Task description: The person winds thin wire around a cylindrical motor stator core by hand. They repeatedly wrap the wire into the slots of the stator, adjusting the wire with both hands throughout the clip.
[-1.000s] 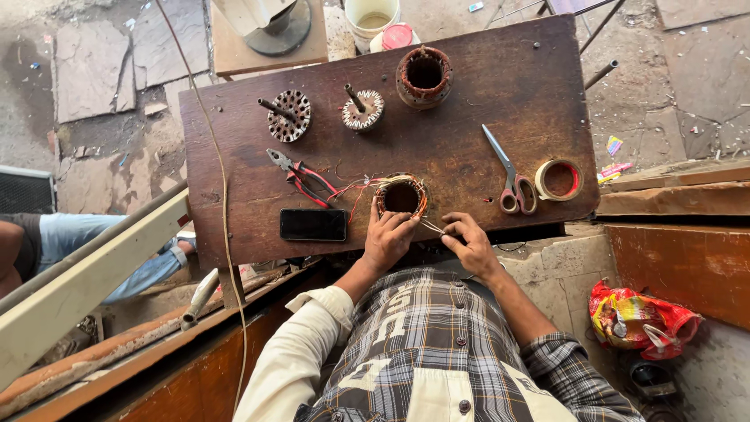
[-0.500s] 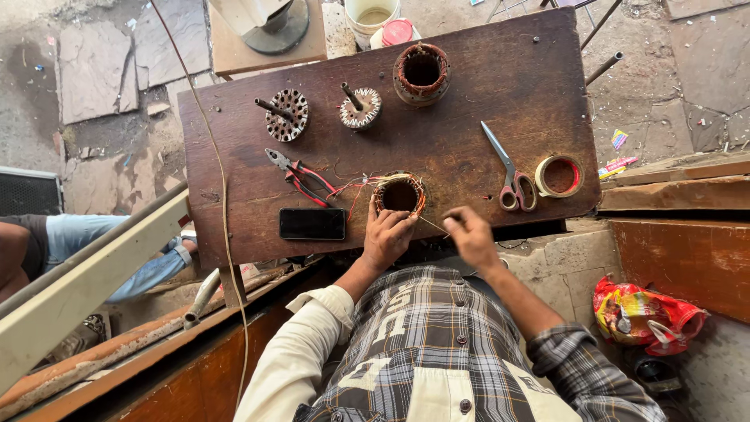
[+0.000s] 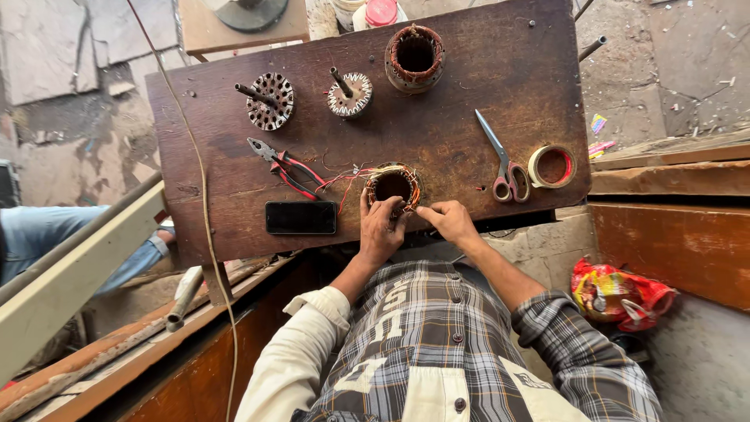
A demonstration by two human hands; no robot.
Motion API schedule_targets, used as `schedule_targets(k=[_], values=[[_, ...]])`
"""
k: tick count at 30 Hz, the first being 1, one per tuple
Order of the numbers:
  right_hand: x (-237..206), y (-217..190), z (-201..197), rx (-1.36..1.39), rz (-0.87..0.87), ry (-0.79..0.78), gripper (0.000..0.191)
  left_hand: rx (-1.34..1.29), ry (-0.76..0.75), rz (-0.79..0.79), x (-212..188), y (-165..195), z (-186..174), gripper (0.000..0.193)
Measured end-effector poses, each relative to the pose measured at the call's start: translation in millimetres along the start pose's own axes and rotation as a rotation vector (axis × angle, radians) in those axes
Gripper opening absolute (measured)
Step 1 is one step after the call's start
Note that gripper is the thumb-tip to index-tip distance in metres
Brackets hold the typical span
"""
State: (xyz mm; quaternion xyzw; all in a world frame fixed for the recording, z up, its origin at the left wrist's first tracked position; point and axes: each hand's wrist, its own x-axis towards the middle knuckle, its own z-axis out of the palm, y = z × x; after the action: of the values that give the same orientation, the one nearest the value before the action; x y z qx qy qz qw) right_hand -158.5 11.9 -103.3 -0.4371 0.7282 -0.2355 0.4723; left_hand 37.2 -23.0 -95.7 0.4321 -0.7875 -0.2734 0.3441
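At the near edge of the dark wooden table (image 3: 469, 86), a small motor stator (image 3: 393, 185) with copper windings stands upright, and both hands work at it. The left hand (image 3: 380, 228) rests on its near side, with the fingers curled against the rim of the stator. The right hand (image 3: 449, 220) is just to the right of it, with thumb and finger pressed together as in a pinch; what they pinch is too small to tell. Red and yellow wires (image 3: 344, 178) go out from the stator to the left, toward the red-handled pliers (image 3: 283, 166). A black phone (image 3: 301, 217) lies near the left hand. To the right are scissors (image 3: 501, 160) and a roll of tape (image 3: 553, 166). At the far side stand two rotors (image 3: 269, 100) and a larger stator (image 3: 414, 55).
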Motion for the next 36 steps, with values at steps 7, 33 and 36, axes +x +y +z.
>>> schedule_targets(k=[7, 33, 36], values=[[8.6, 1.5, 0.4, 0.017, 0.054, -0.062, 0.043, -0.002, 0.037, -0.026, 9.7, 1.7, -4.1, 0.013], [26.9, -8.5, -20.1, -0.367, 0.169, -0.125, 0.071, 0.027, -0.095, -0.005, 12.9, -14.7, 0.9, 0.029], [29.7, -5.9, -21.4, -0.457, 0.092, -0.106, 0.074, 0.073, -0.085, 0.026, 8.0, -15.5, 4.7, 0.029]])
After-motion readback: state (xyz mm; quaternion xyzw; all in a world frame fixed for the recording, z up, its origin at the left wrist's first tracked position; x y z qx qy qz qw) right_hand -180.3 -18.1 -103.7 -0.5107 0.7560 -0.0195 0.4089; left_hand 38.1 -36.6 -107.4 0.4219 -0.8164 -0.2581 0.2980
